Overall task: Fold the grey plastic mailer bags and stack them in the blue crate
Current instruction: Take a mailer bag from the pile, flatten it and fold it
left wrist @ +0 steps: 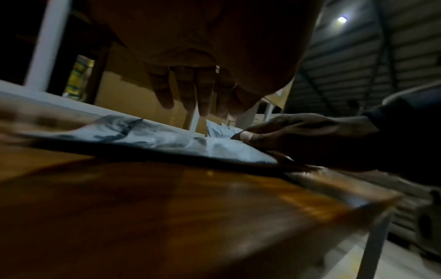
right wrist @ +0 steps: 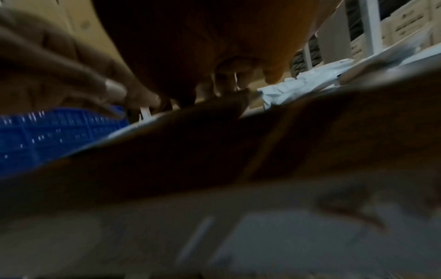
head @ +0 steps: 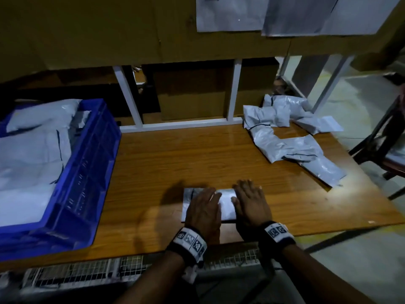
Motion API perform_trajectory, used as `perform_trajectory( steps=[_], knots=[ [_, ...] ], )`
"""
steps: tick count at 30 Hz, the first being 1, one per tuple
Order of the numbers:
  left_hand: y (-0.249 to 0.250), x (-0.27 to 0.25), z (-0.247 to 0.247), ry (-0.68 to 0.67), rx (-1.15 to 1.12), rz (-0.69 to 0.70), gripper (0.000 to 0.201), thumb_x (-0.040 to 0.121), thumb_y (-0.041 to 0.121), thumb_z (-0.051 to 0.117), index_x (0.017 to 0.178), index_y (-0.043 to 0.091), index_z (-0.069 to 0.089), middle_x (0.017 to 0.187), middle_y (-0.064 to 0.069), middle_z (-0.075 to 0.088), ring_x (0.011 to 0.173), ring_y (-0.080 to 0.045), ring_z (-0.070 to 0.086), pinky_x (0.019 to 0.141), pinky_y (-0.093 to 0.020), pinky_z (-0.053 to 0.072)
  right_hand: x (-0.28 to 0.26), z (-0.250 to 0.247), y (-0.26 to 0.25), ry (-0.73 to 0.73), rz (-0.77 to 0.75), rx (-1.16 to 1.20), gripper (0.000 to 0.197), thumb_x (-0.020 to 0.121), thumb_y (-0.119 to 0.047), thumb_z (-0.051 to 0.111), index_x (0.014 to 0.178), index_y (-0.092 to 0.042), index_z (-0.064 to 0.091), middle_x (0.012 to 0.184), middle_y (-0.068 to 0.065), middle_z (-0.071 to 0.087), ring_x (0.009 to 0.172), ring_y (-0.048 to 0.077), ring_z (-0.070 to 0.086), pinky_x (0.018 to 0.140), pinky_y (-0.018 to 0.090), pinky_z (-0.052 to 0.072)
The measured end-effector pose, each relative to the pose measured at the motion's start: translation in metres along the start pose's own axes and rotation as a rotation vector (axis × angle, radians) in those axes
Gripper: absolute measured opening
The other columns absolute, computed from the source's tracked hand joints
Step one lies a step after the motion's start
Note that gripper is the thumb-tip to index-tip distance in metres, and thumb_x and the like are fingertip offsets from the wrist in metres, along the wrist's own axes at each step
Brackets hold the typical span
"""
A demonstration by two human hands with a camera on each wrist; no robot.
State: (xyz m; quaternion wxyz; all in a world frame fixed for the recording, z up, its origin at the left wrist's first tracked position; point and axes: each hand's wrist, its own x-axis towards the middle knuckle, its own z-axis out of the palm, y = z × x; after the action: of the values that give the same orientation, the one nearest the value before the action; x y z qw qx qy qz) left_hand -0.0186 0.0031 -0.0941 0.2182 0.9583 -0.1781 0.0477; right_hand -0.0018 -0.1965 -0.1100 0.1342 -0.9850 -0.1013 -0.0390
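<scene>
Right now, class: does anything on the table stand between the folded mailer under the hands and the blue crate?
Nothing visible does. The folded mailer lies under the left hand and right hand; only bare table separates it from the blue crate. The unfolded mailers lie on the opposite side.

Black wristbands with white coded marker tags; bare forearms.

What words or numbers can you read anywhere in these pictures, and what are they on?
None can be read.
Left wristband: black-and-white square code patterns, no letters.
Right wristband: the same kind of code patterns, no letters.
Blue crate: small pale marks on its side wall, too blurred to read.
Papers on the cardboard wall: too dim and blurred to show any print.
Unfolded mailer bags: dark lines only, no readable text.
</scene>
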Motion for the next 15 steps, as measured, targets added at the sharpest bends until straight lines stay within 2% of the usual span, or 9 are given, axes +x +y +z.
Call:
perform_trajectory(
  steps=[1, 2, 4, 6, 8, 11, 15],
  knots=[
    [0.000, 0.007, 0.002, -0.055, 0.024, 0.024, 0.048, 0.095, 0.035, 0.044, 0.131, 0.013, 0.066, 0.138, -0.010, 0.063, 0.128, -0.028, 0.060, 0.106, -0.047, 0.049, 0.002, 0.007, -0.002, -0.071, -0.007, -0.024, 0.074, 0.105, -0.056, 0.007, 0.151, -0.016, 0.049, 0.161, 0.011, 0.040, 0.153, 0.034, 0.028, 0.120, 0.058, 0.023],
    [0.002, 0.013, 0.003, -0.100, 0.053, 0.044, 0.053, 0.096, 0.037, 0.040, 0.135, 0.010, 0.063, 0.142, -0.011, 0.061, 0.131, -0.029, 0.058, 0.108, -0.048, 0.048, 0.002, 0.010, -0.005, -0.115, 0.001, -0.054, 0.075, 0.105, -0.055, 0.003, 0.156, -0.015, 0.041, 0.165, 0.010, 0.032, 0.156, 0.031, 0.021, 0.123, 0.056, 0.015],
    [0.004, 0.015, 0.009, -0.139, 0.097, 0.063, 0.061, 0.100, 0.040, 0.030, 0.146, 0.006, 0.052, 0.152, -0.013, 0.051, 0.143, -0.028, 0.046, 0.117, -0.052, 0.037, 0.000, 0.013, -0.011, -0.100, -0.009, -0.120, 0.065, 0.107, -0.046, 0.015, 0.156, -0.012, 0.039, 0.166, 0.012, 0.029, 0.157, 0.030, 0.017, 0.123, 0.056, 0.006],
    [0.005, 0.012, 0.016, -0.198, 0.137, 0.044, 0.071, 0.101, 0.045, 0.014, 0.156, 0.005, 0.034, 0.165, -0.014, 0.030, 0.155, -0.027, 0.024, 0.126, -0.052, 0.016, 0.000, 0.013, -0.013, -0.080, -0.067, -0.181, 0.060, 0.105, -0.039, 0.027, 0.153, -0.007, 0.043, 0.165, 0.015, 0.029, 0.156, 0.031, 0.019, 0.122, 0.058, 0.004],
    [0.003, 0.007, 0.023, -0.274, 0.191, -0.005, 0.075, 0.100, 0.049, 0.006, 0.162, 0.006, 0.013, 0.170, -0.011, 0.006, 0.158, -0.024, 0.002, 0.127, -0.050, -0.001, 0.003, 0.016, -0.011, -0.095, -0.127, -0.206, 0.063, 0.102, -0.037, 0.025, 0.156, -0.005, 0.038, 0.168, 0.014, 0.024, 0.157, 0.029, 0.012, 0.123, 0.058, 0.001],
    [-0.003, 0.003, 0.034, -0.315, 0.277, -0.036, 0.072, 0.106, 0.050, 0.013, 0.161, 0.008, -0.007, 0.168, -0.008, -0.017, 0.157, -0.021, -0.015, 0.125, -0.050, -0.012, 0.004, 0.021, -0.010, -0.152, -0.131, -0.164, 0.067, 0.104, -0.040, 0.011, 0.162, -0.009, 0.021, 0.171, 0.007, 0.010, 0.158, 0.021, -0.002, 0.125, 0.054, -0.002],
    [-0.005, 0.000, 0.035, -0.320, 0.292, -0.034, 0.071, 0.106, 0.050, 0.015, 0.156, 0.011, -0.018, 0.166, -0.007, -0.023, 0.155, -0.018, -0.018, 0.125, -0.048, -0.013, 0.002, 0.021, -0.007, -0.181, -0.127, -0.119, 0.064, 0.108, -0.042, 0.010, 0.164, -0.011, 0.012, 0.172, 0.004, 0.002, 0.158, 0.018, -0.007, 0.127, 0.053, 0.000]
  ],
)
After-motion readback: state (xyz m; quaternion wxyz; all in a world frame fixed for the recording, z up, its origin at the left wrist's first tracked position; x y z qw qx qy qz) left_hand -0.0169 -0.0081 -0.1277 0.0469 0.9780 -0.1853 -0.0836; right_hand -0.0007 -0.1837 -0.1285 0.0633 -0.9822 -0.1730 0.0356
